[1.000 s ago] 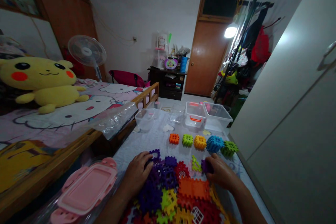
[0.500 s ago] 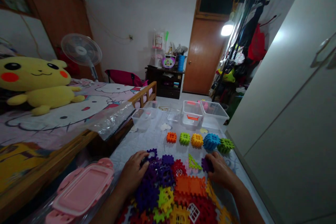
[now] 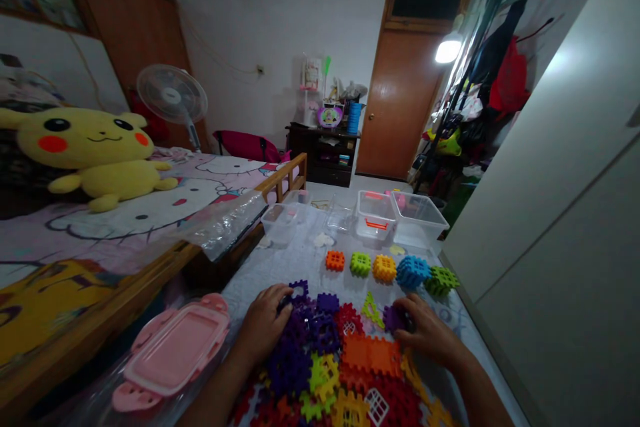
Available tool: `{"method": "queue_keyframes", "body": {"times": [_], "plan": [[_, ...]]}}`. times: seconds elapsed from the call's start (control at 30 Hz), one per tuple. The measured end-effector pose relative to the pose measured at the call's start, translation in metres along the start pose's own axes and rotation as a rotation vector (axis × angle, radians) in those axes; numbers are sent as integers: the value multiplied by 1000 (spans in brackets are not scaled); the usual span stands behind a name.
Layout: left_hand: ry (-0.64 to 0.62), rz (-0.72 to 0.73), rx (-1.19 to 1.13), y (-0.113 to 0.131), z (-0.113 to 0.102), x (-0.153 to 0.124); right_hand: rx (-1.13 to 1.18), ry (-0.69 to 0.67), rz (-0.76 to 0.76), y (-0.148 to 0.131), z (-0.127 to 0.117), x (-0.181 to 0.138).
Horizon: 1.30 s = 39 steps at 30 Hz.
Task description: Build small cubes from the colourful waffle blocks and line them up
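Five assembled block cubes (image 3: 384, 268) stand in a row beyond a large heap of loose plastic pieces (image 3: 370, 357). The left hand (image 3: 263, 323) curls over the heap, its hold unclear; the right hand (image 3: 427, 333) seems to pinch a purple piece (image 3: 394, 318).

I can't see what lies under the left hand (image 3: 263, 323), and the plastic block heap (image 3: 325, 373) runs off the bottom edge.
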State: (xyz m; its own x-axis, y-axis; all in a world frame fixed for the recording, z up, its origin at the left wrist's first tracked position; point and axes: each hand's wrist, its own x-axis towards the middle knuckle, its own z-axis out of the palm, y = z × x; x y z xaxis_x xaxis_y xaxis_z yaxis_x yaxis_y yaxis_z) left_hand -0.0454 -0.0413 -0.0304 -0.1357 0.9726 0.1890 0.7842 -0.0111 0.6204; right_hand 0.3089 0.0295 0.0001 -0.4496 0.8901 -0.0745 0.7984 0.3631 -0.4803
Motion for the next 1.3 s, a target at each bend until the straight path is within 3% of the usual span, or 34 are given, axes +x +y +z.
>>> {"method": "queue_keyframes", "body": {"times": [0.23,0.37,0.53,0.73,0.83,0.93,1.1,1.3], "plan": [[-15,-19,-19,7,-4,-1,-2,240,-63,-5,5,7],[-16,-24,-20,7,-4,-1,32,270,-94,-14,13,11],[9,-4,-7,6,-3,0,65,176,-157,-39,15,12],[26,48,28,7,-4,-1,63,-98,-410,-114,18,13],[33,37,-3,8,-7,-2,-28,-141,-417,-135,24,16],[43,12,-40,8,-10,-3,-57,-151,-398,-135,28,22],[11,-14,-53,8,-9,-2,-16,-20,-287,-117,29,42],[6,-22,-39,10,-9,-3,49,-209,-262,-104,34,61]]}}
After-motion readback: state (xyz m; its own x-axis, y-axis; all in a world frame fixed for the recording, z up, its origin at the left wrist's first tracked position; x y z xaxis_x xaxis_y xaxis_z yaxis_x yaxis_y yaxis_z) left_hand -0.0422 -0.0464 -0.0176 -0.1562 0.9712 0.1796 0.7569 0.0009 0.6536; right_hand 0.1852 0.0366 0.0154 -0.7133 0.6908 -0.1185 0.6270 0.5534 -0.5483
